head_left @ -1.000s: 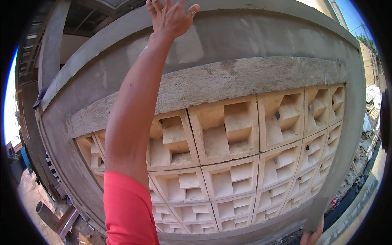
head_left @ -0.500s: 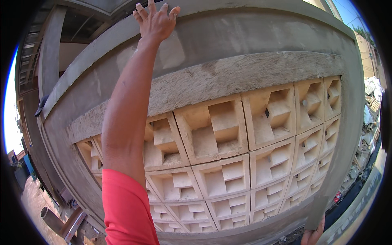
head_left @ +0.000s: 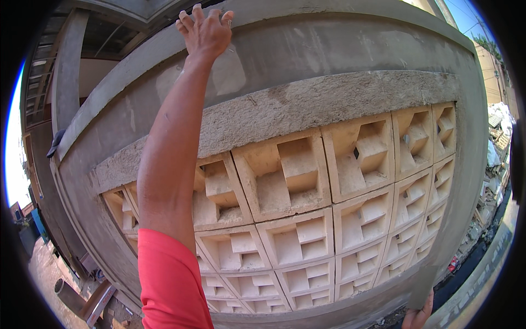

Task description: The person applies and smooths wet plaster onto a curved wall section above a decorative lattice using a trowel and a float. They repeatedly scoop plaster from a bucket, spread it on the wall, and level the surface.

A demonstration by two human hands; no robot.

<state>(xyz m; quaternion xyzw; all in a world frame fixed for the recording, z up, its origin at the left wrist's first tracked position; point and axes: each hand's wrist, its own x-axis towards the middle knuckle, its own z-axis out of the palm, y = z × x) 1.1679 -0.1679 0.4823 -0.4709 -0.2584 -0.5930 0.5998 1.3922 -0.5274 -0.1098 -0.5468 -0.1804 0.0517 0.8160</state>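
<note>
Grey plaster covered the wall [head_left: 329, 46], which filled most of the scene and bent toward the rim of the view. Pale blocks [head_left: 263, 189] with stepped openings were set in rows across its middle, below a rough concrete band [head_left: 307, 98]. At far left stood a grey post [head_left: 68, 71], with a dark cap [head_left: 55, 143] near the wall's left corner; a pipe [head_left: 68, 291] lay on the ground at near left. Rubble [head_left: 490, 181] was heaped along the right side.

Of the 2 hands, the left hand [head_left: 208, 35] was raised at the top ledge [head_left: 296, 11], its arm in a red sleeve [head_left: 171, 279]. Its fingers were spread wide and bent, with nothing seen in their grasp; how firmly they pressed the ledge could not be told.

The right hand [head_left: 419, 316], partly cut off at near right, held a flat grey plate [head_left: 422, 287] by its lower end, fingers closed there. The plate was near the wall's lower right corner, its long axis running upward and leaning slightly right, its free end pointing up, away from the hand.
</note>
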